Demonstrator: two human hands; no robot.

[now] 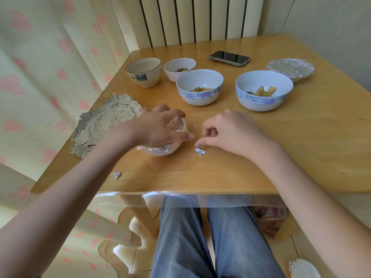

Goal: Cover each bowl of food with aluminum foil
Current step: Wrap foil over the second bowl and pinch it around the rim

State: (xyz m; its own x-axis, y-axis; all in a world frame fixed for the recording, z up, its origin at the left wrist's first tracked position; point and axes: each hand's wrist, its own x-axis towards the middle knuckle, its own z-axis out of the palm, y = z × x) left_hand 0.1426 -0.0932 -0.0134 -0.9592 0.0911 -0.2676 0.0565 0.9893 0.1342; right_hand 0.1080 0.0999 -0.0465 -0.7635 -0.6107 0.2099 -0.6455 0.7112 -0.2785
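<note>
Jeans-clad knees (200, 237) show under the table (200, 177) edge, nearest of all. Using the small bowl (158, 151) near that edge as landmark: the left hand (160, 127) lies over its foil (176, 125), fingers curled down around the rim, apparently to mould the cover tight. Just right of it, the right hand (226, 131) pinches or reaches a foil scrap (200, 151), probably a torn-off bit. Left lies a crumpled foil sheet (104, 125); beyond stand four uncovered bowls, with a covered bowl (290, 68) far right.
</note>
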